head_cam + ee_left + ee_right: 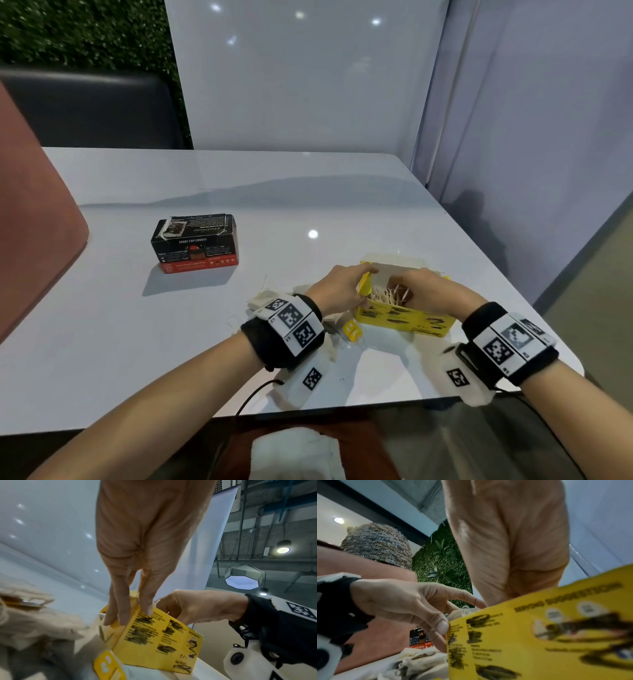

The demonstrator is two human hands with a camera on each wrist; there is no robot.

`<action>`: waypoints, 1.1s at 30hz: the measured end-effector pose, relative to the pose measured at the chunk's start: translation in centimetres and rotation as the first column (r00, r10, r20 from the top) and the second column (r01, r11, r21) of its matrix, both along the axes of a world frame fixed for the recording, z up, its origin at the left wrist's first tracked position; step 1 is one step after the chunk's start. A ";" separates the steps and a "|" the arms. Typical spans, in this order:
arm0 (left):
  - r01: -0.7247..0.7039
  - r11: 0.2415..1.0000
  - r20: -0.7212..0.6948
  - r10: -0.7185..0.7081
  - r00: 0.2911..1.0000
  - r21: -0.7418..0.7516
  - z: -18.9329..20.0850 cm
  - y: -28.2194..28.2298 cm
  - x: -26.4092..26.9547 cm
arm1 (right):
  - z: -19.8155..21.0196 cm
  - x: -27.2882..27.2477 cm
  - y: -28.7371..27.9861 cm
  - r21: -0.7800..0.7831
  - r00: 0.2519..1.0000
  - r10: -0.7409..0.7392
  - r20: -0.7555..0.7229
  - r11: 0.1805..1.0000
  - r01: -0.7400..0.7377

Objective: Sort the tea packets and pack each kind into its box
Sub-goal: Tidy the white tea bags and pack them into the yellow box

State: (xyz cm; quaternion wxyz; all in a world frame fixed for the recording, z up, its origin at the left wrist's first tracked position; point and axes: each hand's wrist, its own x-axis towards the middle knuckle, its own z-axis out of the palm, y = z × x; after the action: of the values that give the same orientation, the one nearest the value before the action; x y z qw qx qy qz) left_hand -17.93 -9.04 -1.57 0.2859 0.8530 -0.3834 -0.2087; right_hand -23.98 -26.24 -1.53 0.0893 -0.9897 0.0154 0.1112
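An open yellow tea box stands near the table's front right, with pale tea packets upright inside it. My left hand pinches the box's left end, with fingers on the end panel and the thumb on the front wall. My right hand reaches down into the box from the right. Its fingertips are hidden behind the front wall. A shut black and red tea box stands apart at the left.
Loose pale tea packets lie in a heap under my left wrist, and one yellow tag lies in front of the yellow box. The white table ends just right of the box. A brown chair back stands at the left.
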 end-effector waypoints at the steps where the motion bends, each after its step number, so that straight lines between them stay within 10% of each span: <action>1: -0.006 1.000 -0.002 0.006 1.000 -0.009 -0.1 0.0 0.0 | 0.2 0.0 0.2 0.010 1.000 -0.003 0.001 1.000 0.003; 12: -0.058 0.983 -0.090 0.043 0.995 -0.173 2.2 4.8 0.9 | 2.1 -1.3 1.0 0.080 0.992 -0.128 0.021 0.989 0.126; 16: -0.207 0.957 -0.106 0.189 0.976 -0.203 2.0 11.8 1.1 | 2.7 -3.9 4.6 0.176 0.911 -0.111 0.397 0.983 0.044; 33: -0.297 0.952 0.477 0.226 0.850 0.078 -3.1 12.4 -4.4 | -2.8 -4.6 15.2 -0.100 0.963 0.106 0.246 0.991 -0.084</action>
State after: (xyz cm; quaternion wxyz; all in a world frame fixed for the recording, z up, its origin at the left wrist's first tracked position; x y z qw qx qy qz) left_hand -22.38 3.31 -4.66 0.1477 0.9411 -0.3039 0.0134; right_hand -28.59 -11.01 -4.38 0.0412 -0.9983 -0.0387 -0.0114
